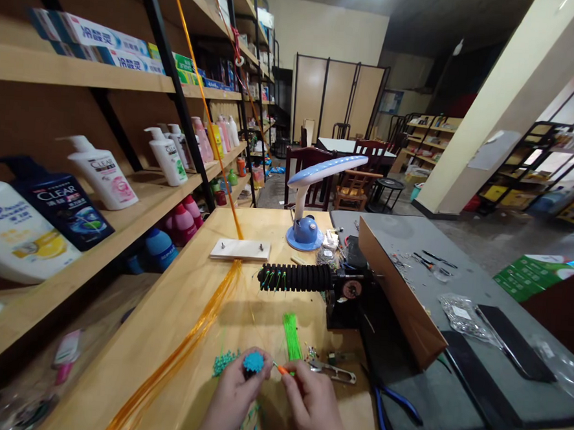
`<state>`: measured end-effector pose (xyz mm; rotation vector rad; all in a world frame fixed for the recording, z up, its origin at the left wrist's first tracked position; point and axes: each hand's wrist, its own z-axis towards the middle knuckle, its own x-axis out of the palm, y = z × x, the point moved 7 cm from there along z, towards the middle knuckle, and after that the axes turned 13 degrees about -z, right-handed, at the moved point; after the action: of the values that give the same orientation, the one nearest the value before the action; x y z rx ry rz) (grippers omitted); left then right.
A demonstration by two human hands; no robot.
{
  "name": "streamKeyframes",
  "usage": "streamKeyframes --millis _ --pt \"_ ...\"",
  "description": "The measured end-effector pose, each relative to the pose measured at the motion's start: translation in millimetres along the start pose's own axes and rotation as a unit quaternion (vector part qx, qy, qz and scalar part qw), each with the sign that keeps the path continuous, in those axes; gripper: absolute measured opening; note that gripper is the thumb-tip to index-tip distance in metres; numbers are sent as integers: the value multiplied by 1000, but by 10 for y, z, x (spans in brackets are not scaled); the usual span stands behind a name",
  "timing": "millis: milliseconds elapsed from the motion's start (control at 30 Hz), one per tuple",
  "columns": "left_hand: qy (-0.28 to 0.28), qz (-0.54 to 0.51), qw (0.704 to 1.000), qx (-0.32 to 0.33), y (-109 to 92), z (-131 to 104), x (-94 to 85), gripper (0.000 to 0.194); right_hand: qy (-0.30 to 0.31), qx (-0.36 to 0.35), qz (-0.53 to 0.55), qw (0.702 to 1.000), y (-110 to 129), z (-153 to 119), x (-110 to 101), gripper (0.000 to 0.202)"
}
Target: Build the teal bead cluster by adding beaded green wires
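Blue-topped piece (254, 361), held over the near part of the worktop (173, 292)! Wrapped in the left hand (233, 393), clasped snugly around the dark sides, blue end showing upward. Across to the right hand (312, 398), pinching a slim orange tool (282, 370) and pointing the tip at the left fingertips; cannot tell whether touching the piece. Close to each other, these hands, but not joined. On to the handling: looks light, probably firm through the dark body, perhaps fragile across that knobbly blue top. Unlikely to be slippery. Best gripped low around the dark sides, well clear of the blue end. Just beyond, toward the far edge, bright green strands (291, 335). To the left, turquoise beads (223, 363); to the right, metal snips (336, 372). Farther back, a black ribbed cylinder (302, 278), and orange cords (207, 314) trailing toward the near left corner.
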<state>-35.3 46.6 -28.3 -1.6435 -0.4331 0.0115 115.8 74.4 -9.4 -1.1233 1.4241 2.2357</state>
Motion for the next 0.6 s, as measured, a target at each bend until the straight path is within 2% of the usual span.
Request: streamKeyframes --millis 133,233,333,500,600 --pt "3 -1 1000 8 -75 -47 56 35 1 59 112 992 -80 -21 43 44" --pt "6 33 999 44 -193 -74 93 30 -3 70 152 986 -82 -37 31 49" --pt "23 59 994 83 -310 -96 130 24 -4 34 103 994 -10 -57 -61 43" --pt "74 130 982 112 -472 -133 201 10 -27 -57 -35 997 158 -89 -305 33" --pt "103 199 964 139 -580 -154 253 18 -18 -90 -84 992 239 -90 -408 30"
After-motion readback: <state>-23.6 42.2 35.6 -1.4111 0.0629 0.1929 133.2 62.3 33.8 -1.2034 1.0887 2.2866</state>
